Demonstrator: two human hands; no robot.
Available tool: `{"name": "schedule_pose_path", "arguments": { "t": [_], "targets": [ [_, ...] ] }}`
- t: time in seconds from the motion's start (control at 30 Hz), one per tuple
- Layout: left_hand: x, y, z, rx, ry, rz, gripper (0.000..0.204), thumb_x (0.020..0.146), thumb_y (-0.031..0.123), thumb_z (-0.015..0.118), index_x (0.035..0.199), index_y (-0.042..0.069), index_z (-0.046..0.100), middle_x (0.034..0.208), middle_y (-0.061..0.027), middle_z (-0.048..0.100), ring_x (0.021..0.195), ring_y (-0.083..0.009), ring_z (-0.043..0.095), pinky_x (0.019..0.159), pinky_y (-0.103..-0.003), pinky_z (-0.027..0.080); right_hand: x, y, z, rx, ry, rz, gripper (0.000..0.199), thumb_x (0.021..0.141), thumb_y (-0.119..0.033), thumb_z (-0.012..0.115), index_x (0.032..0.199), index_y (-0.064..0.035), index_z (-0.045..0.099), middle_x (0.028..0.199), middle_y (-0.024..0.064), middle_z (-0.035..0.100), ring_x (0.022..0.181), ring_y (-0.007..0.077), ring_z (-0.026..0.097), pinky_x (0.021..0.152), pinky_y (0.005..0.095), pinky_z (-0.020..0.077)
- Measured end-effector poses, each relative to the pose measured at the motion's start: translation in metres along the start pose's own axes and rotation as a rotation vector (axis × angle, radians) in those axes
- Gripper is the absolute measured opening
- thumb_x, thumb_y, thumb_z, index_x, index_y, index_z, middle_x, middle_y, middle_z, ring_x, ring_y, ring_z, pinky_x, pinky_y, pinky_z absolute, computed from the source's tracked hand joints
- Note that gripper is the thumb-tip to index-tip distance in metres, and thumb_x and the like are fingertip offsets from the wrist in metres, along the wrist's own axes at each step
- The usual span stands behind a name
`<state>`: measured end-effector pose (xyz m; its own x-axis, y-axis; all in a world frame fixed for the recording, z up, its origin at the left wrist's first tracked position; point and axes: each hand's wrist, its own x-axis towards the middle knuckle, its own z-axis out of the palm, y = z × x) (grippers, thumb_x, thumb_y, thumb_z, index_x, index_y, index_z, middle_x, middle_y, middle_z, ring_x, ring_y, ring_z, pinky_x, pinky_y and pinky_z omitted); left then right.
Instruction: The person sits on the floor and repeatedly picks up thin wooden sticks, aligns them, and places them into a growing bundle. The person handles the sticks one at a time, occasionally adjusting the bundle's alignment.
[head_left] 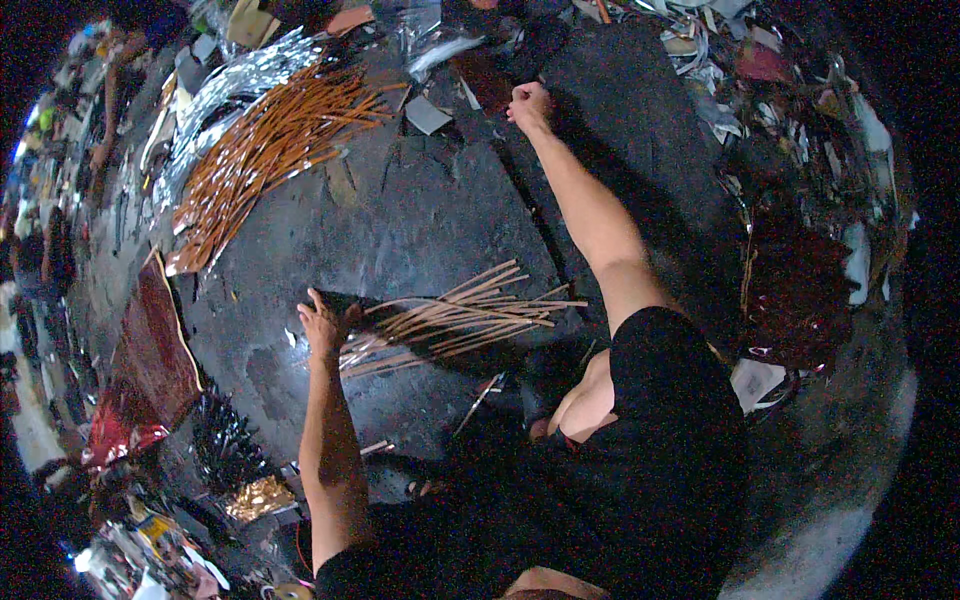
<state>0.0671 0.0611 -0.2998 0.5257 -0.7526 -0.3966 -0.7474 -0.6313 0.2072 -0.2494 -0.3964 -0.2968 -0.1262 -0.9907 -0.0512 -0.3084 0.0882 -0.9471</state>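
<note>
Pale strips [460, 318] lie loosely crossed in the centre of the frame, probably for easy reach. Beside them, the left hand [322, 326] has fingers spread, seemingly empty. At upper centre, the right hand [530, 104] is curled; I cannot tell whether it holds something.

No text, label, brand, number or sign can be read in the head view. The pale thin strips [470, 318], orange-brown strips [265, 145] and black shirt [660, 430] bear nothing legible. The scraps [155, 560] heaped at lower left are too blurred to tell any print.
</note>
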Motion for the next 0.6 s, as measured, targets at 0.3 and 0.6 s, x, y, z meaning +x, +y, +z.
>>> {"name": "schedule_pose_path", "arguments": {
  "t": [0.3, 0.6],
  "targets": [
    [0.003, 0.005, 0.004, 0.068, 0.103, 0.004, 0.102, 0.067, 0.062, 0.069, 0.140, 0.004, 0.027, 0.124, -0.0320, 0.040, 0.113, -0.0461, 0.045, 0.093, -0.046, 0.042, -0.053, -0.029, -0.038, -0.769, 0.201, -0.803, 0.061, 0.083, -0.046, 0.061, 0.124, -0.0021, 0.048, 0.110, 0.0213, 0.058, 0.098, 0.0354, 0.059, 0.083, 0.0449, 0.0472],
    [-0.003, -0.038, -0.006, -0.369, 0.177, 0.327, 0.049, 0.086, 0.042, 0.056, 0.123, 0.009, 0.055, 0.123, -0.0157, 0.055, 0.119, -0.0376, 0.046, 0.099, -0.042, 0.038, -0.313, -0.039, -0.021, -0.846, -1.029, -0.958, 0.092, 0.072, -0.068, 0.059, 0.127, 0.0052, 0.046, 0.127, 0.0225, 0.045, 0.119, 0.0380, 0.042, 0.100, 0.0465, 0.0343]
  ]
}}
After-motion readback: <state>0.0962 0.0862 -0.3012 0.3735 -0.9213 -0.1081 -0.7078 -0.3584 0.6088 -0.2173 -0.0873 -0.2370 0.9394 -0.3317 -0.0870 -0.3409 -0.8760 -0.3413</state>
